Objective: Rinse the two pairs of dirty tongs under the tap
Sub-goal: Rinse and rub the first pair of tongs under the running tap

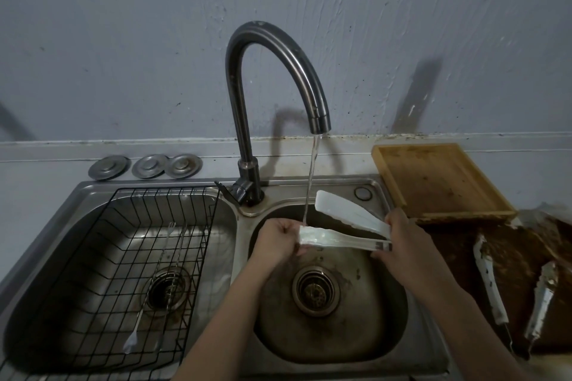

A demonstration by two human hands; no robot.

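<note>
Two hands over right basin | white tongs (pixel 346 227) splayed open under tap (pixel 272 83) stream | left hand (pixel 280 240) pinches lower tip | right hand (pixel 399 235) grips hinge end | second tongs (pixel 513 284) lie on counter at right

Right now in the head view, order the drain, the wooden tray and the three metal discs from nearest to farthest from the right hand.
From the right hand:
1. Wooden tray, just behind it on the counter.
2. Drain, below-left in the right basin.
3. Metal discs, far left by the wall.
</note>
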